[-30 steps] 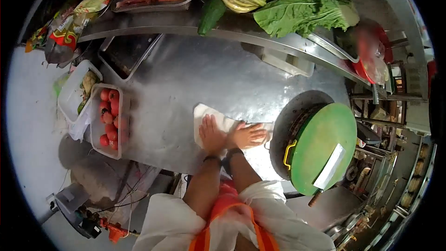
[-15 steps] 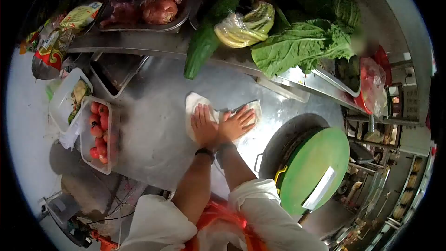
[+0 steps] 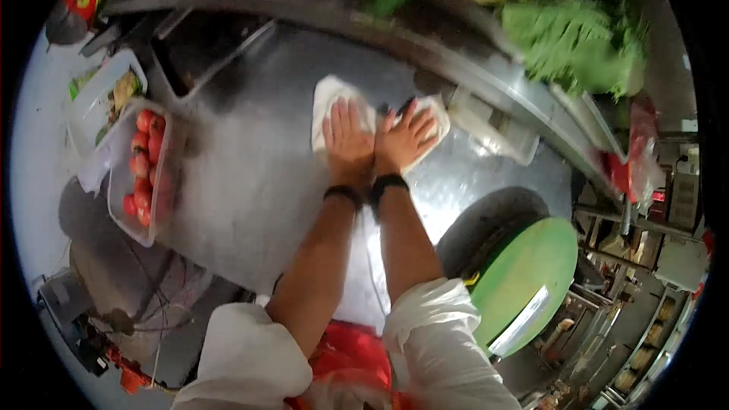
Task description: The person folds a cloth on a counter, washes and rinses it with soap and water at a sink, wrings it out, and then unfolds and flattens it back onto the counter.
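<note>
A white cloth (image 3: 324, 102) lies on the metal worktop (image 3: 243, 144), with parts of it showing around both hands. My left hand (image 3: 349, 135) rests flat on the cloth's left part, fingers stretched forward. Beside it, my right hand (image 3: 408, 137) lies flat on the right part with its fingers spread, angled to the right. The two hands touch or nearly touch at the wrists, each of which has a dark band. Much of the cloth is hidden beneath the palms.
A clear tub of tomatoes (image 3: 142, 167) stands at the left, near a white container (image 3: 99, 110) of food scraps. A dark metal tray (image 3: 194, 53) sits under the raised shelf (image 3: 448, 49), which bears leafy greens (image 3: 562, 34). A round green board (image 3: 531, 281) stands at the right.
Both hands have slid a little forward over the worktop with the cloth, toward the shelf. The camera's view has shifted and tilted too, so the shelf's produce now sits higher and blurred.
</note>
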### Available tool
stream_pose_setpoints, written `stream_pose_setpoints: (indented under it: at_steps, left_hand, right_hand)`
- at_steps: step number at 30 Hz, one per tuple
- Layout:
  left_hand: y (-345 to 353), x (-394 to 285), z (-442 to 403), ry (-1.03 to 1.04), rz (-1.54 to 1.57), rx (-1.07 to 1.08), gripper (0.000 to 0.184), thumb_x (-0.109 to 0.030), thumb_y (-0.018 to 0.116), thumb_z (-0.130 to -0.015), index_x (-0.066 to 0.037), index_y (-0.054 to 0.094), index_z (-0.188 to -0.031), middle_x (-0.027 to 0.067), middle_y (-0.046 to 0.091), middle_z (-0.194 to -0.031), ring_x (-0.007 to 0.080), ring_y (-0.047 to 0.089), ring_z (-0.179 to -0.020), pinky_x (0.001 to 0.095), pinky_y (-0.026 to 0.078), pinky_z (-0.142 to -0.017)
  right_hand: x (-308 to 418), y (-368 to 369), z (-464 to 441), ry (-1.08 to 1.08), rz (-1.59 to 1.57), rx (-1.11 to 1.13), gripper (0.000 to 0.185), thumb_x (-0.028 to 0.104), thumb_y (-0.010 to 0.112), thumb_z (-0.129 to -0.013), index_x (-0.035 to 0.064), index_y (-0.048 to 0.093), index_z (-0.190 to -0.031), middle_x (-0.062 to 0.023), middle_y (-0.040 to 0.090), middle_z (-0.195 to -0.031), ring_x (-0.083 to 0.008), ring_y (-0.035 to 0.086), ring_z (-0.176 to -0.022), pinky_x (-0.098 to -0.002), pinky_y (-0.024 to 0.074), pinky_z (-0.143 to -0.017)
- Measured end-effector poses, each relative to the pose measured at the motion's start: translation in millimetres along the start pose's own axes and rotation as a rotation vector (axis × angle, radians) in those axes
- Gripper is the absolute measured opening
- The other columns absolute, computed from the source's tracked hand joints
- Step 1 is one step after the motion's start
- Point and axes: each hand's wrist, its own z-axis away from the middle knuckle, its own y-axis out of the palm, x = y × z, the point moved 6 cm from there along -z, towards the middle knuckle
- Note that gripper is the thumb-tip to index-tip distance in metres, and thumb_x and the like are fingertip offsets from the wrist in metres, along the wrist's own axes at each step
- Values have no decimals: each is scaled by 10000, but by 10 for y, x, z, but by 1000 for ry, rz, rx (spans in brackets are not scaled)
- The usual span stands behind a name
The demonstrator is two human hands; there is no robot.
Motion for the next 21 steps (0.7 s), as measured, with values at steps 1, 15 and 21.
stream_pose_setpoints:
  at_steps: [1, 15, 21]
  left_hand:
    - [22, 8, 24, -7, 13, 17, 591, -224, 452, -747, -35, 315, -1290, 128, 264, -1371, 244, 224, -1279, 409, 160, -1039]
    - [-761, 491, 1754, -14, -60, 204, 614, -330, 455, -778, 10, 326, -1272, 163, 284, -1349, 272, 241, -1269, 414, 174, -1033]
    - [-1297, 1062, 2763, -159, -1, 284, 615, -265, 417, -773, 19, 269, -1298, 171, 257, -1359, 281, 203, -1284, 424, 140, -1047]
  right_hand:
    - [-14, 20, 41, -54, -57, 19, 514, 389, 260, -872, 145, 305, -1322, -149, 216, -1389, -312, 154, -1293, -477, 14, -1041]
    - [-281, -666, 1993, -707, -153, 336, 492, 262, 372, -855, 128, 288, -1321, -144, 245, -1368, -303, 195, -1276, -486, 101, -1036]
    - [-194, -1033, 3073, -916, -273, 518, 533, 332, 395, -851, 89, 294, -1314, -153, 188, -1388, -319, 152, -1287, -480, 91, -1045]
